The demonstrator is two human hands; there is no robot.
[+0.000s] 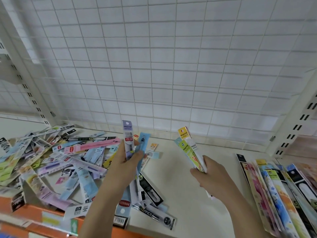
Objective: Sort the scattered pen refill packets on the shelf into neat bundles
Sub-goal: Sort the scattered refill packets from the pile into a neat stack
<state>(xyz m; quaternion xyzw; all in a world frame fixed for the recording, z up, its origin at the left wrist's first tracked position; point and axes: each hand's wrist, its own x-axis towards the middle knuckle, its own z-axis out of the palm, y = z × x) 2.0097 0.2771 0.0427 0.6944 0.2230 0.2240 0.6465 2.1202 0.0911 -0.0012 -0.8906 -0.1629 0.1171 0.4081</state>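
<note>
1. The left hand [127,162] grips a few refill packets upright, fingers curled round their middle: a lilac-topped packet [127,134] in front and a light blue packet [142,143] just behind it, leaning right.
2. Below that grip, the lower ends of the held packets hang past the wrist, over black-and-white packets [151,191] lying on the shelf.
3. The right hand [212,176] holds a small bundle [190,148] tilted up and to the left, fingers wrapped round its lower end; a yellow-headed packet sits on top, with green and white ones against it.
4. The two hands are apart, with bare shelf [173,170] between them.
5. Left of the left-hand grip lies the loose heap of packets [56,160], crossing each other at all angles, pink, blue, lilac and green among them; it reaches from the back of the shelf to the front edge.
6. Right of the right-hand grip, well apart from it, a row of sorted packets [277,189] lies side by side, long edges roughly parallel, running toward the front.
7. Behind both grips rises a white wire grid panel [163,66], with slotted white uprights [298,124] at either side.
8. Below the heap, the shelf's orange front lip [34,212] carries labels.
</note>
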